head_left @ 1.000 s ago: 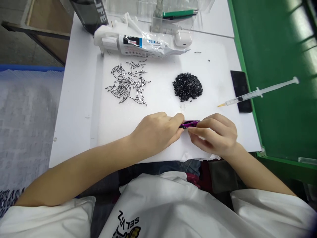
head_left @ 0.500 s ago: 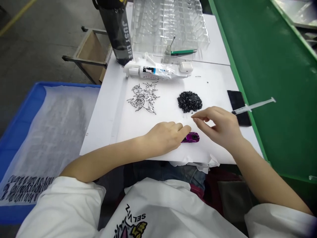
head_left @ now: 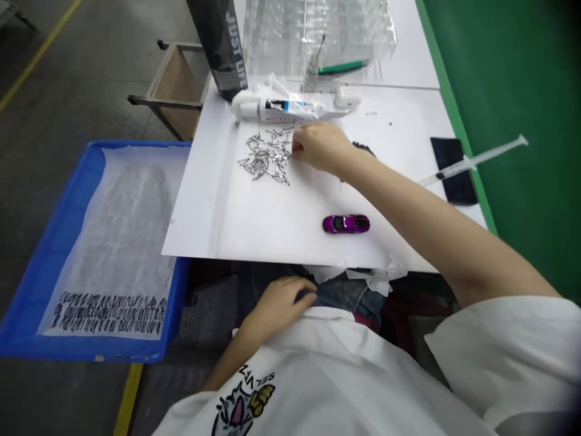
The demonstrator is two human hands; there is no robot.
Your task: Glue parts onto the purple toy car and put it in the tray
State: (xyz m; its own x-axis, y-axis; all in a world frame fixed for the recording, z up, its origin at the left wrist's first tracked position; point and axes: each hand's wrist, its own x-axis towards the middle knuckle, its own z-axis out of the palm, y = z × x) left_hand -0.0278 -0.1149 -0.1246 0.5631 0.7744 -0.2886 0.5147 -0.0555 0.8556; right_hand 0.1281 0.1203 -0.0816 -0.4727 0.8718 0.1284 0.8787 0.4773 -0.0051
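Note:
A small purple toy car lies alone on the white table, near its front edge. My right hand reaches across the table, fingertips together at the right edge of a pile of thin clear-and-black parts. Whether it pinches one is hidden. My left hand rests below the table edge in my lap, fingers curled near something dark. A heap of small black pieces is mostly covered by my right forearm.
A glue tube, a white earbud case, a dark bottle and a clear plastic tray stand at the back. A syringe and a black phone lie right, beside a green surface. A blue crate sits left.
Both hands let go of the purple car. My right hand moved left and back to the pile of thin parts, and my left hand dropped into my lap. The view swung left.

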